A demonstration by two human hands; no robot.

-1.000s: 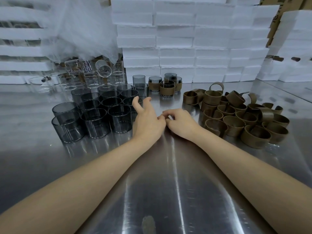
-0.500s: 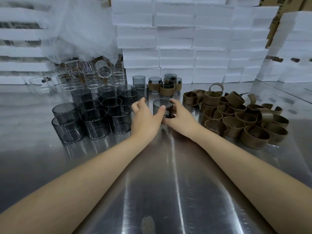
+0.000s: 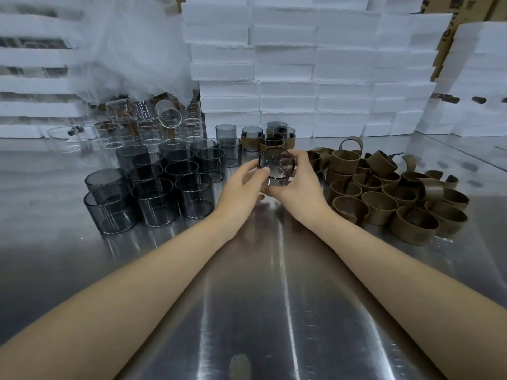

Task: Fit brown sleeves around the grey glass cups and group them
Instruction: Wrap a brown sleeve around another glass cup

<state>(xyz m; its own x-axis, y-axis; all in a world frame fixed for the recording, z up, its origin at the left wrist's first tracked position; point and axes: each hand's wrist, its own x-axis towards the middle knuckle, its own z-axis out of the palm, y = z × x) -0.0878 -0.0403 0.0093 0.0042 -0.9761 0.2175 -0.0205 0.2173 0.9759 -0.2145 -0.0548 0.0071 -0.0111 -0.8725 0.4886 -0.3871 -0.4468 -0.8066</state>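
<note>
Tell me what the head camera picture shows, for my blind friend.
The left hand and right hand together hold a grey glass cup, its mouth tipped toward the camera, over a metal table. To its left stand bare grey cups; to its right lies a heap of brown sleeves.

A shiny metal table (image 3: 260, 311) fills the lower half of the frame, streaked with pale reflections and marked by a dull smudge (image 3: 240, 364) near the bottom edge. Behind it, across the upper middle, white foam boxes (image 3: 288, 78) are stacked in even rows. A second foam stack (image 3: 477, 78) stands at the upper right, with brown cardboard (image 3: 463, 12) behind it. At the upper left, white foam slabs (image 3: 30, 86) lie in layers, partly veiled by a sheet of cloudy plastic wrap (image 3: 131, 50). Below the wrap stands a cluster of clear glasses (image 3: 148, 130) (one tipped glass (image 3: 168, 116) lies on its side atop the others).
</note>
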